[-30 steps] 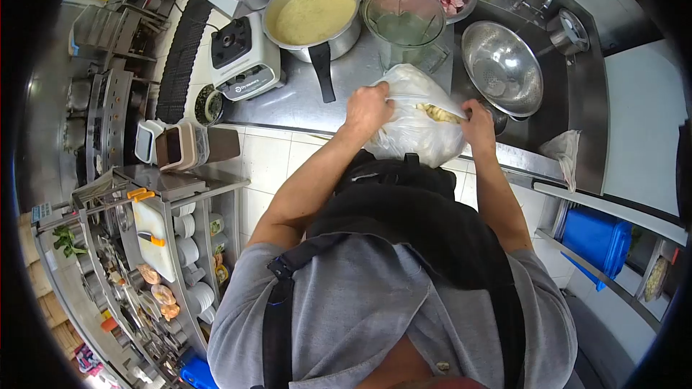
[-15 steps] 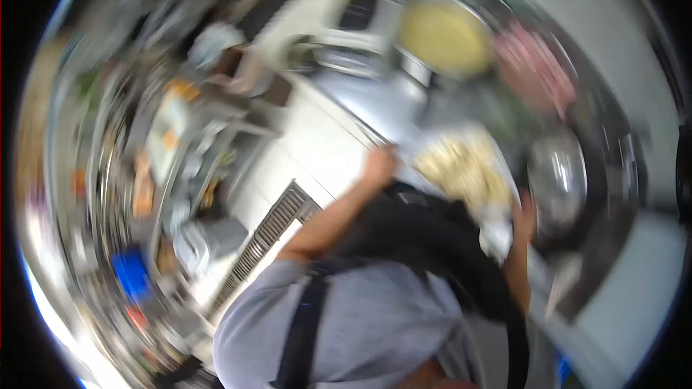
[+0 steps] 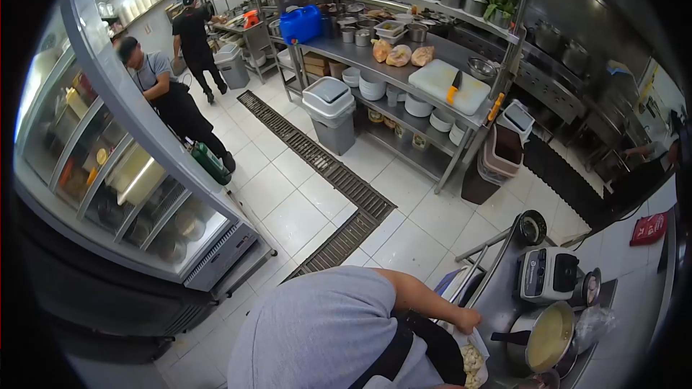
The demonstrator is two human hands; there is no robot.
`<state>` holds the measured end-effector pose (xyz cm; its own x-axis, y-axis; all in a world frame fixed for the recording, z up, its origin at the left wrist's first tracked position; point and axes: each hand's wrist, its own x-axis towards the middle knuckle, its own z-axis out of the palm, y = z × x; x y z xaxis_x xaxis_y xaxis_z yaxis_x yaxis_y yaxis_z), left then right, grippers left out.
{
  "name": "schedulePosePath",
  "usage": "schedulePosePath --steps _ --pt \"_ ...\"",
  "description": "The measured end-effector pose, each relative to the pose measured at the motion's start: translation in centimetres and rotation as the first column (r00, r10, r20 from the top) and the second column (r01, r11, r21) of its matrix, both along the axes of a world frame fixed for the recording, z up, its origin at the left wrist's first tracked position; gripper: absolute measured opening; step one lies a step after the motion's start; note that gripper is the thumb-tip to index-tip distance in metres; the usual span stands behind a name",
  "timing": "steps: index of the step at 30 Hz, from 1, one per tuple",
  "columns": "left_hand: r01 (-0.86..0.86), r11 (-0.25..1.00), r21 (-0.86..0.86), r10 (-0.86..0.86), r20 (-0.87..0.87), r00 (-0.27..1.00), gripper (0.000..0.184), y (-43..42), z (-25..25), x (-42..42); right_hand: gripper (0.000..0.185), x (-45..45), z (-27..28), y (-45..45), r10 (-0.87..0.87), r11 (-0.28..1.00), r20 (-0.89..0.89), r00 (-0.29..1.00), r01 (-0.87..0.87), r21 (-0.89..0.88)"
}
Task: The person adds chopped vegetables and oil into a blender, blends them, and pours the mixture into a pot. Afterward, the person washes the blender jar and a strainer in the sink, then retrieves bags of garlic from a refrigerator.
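Observation:
My left hand (image 3: 468,319) is at the lower right, with its fingers curled at the upper edge of a white tray (image 3: 481,342). Pale, lumpy food pieces (image 3: 473,366) lie in the tray, partly hidden by my black apron and cut off by the dark border. My right hand is out of sight beyond the lower edge. Close to my left hand, on the metal counter, stands a metal pot (image 3: 551,338) of yellowish contents, its black handle pointing toward me. Behind the pot is a grey-and-black blender base (image 3: 548,274).
A glass-front fridge (image 3: 137,173) stands at left. Two people in dark aprons (image 3: 196,32) work farther back. A metal shelf table (image 3: 346,65) bears a cutting board (image 3: 450,86) with a knife. Bins (image 3: 330,119) and a floor grate (image 3: 317,158) lie between.
My view has swung left and up, from the blurred counter to the wider kitchen. My right hand has left the view; my left hand stays by the tray's edge.

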<state>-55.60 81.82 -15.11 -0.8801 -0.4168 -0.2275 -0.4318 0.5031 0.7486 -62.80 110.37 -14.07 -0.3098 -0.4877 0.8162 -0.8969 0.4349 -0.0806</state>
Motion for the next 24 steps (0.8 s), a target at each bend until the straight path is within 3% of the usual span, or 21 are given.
schedulePosePath --steps 1,3,5,6,7,8,10,14,19,24 --pt "0.001 1.0 -0.002 -0.001 -0.008 1.0 0.033 0.7 0.0 0.3 0.025 -0.3 -0.7 0.1 0.008 1.0 0.015 1.0 -0.008 0.006" --pt "-0.148 0.987 0.059 0.14 0.133 0.981 0.045 1.3 -0.6 1.2 0.027 -0.6 -2.1 0.1 0.014 1.0 0.047 0.999 -0.014 0.01" --pt "-0.407 0.853 0.328 0.307 0.315 0.898 0.053 4.7 -17.9 -6.3 0.029 -0.7 -3.0 -0.1 0.017 1.0 0.075 0.997 -0.018 0.015" --pt "-0.545 0.735 0.404 0.383 0.415 0.825 0.057 5.9 -13.9 -4.6 0.03 -0.7 -3.6 0.2 0.021 1.0 0.088 0.996 -0.023 0.018" --pt "-0.079 0.753 0.653 0.017 0.101 0.995 0.056 4.5 -10.4 -1.8 0.031 -0.8 -4.3 0.3 0.024 0.999 0.104 0.994 -0.026 0.024" --pt "-0.016 0.705 0.709 -0.037 0.06 0.998 0.056 4.2 -7.1 -0.4 0.032 -0.9 -4.9 0.6 0.024 0.999 0.123 0.992 -0.028 0.029" --pt "0.0 0.651 0.759 -0.056 0.048 0.997 0.055 3.7 -6.2 0.6 0.034 -1.2 -5.5 1.2 0.025 0.998 0.163 0.986 -0.032 0.045" --pt "-0.034 0.651 0.759 -0.061 0.096 0.993 0.053 3.0 -4.9 2.5 0.039 -1.7 -7.2 2.8 0.019 0.996 0.255 0.967 -0.04 0.078" --pt "0.073 0.679 0.73 -0.153 0.043 0.987 0.05 3.9 -2.9 2.0 0.045 -2.2 -10.3 5.1 0.042 0.99 0.377 0.925 -0.089 0.107" --pt "0.065 0.784 0.618 -0.186 0.133 0.973 0.048 3.8 -3.5 2.9 0.051 -6.2 -18.1 9.9 0.09 0.977 0.496 0.863 -0.173 0.124"
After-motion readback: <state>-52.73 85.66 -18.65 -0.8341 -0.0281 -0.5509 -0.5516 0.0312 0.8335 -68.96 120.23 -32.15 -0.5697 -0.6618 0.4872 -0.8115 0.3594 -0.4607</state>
